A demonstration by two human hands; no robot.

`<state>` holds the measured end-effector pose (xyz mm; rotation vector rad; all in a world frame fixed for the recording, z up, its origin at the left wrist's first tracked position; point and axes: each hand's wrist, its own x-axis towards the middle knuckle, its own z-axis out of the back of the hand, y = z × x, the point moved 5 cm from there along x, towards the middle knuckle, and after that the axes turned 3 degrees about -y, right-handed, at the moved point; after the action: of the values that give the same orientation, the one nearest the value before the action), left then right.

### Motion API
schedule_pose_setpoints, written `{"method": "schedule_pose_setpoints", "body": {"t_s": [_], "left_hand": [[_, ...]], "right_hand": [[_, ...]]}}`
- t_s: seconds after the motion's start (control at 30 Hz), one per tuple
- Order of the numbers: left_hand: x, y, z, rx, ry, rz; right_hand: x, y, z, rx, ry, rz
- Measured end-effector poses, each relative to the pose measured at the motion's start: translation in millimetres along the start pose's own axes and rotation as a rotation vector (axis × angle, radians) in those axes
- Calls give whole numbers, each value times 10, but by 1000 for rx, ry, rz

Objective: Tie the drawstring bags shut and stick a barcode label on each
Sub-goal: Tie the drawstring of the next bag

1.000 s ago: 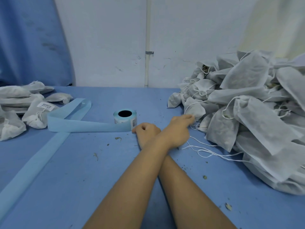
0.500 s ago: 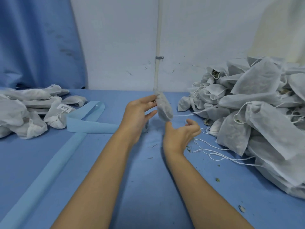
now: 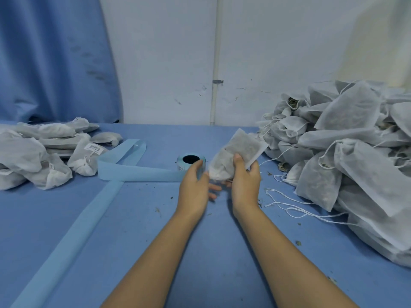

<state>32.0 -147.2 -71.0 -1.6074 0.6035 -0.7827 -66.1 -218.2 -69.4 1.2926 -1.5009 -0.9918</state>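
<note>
Head view.
A: Bag (image 3: pixel 241 144) location, and the step?
B: Held above the counter (image 3: pixel 124 230), just right of the label roll (image 3: pixel 190 161), near the heap (image 3: pixel 355 138). Judged: tying pending. Find both cords, cinch the mouth fully, knot tight, then label.
A: Fingers?
B: Right hand (image 3: pixel 244 183) grasps the bag, thumb on its face. Left hand (image 3: pixel 195 187) relaxed, fingers half spread by its lower end, holding nothing; contact unclear.

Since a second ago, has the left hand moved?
Yes. The left hand drew back leftward from the bag pile to beside the label roll.
</note>
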Motion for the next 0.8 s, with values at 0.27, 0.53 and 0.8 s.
{"method": "schedule_pose_setpoints", "body": {"t_s": [0.27,0.53,0.8], "left_hand": [[-77,18,-35,-5,71,-19],[-53,50,-20,98,89,-27],[-26,19,19,-119,93,38]], "right_hand": [[-25,-81,42,375,97,-304],[-46,-117,91,465,161,-424],[-56,-107,12,147,354,-390]]}}
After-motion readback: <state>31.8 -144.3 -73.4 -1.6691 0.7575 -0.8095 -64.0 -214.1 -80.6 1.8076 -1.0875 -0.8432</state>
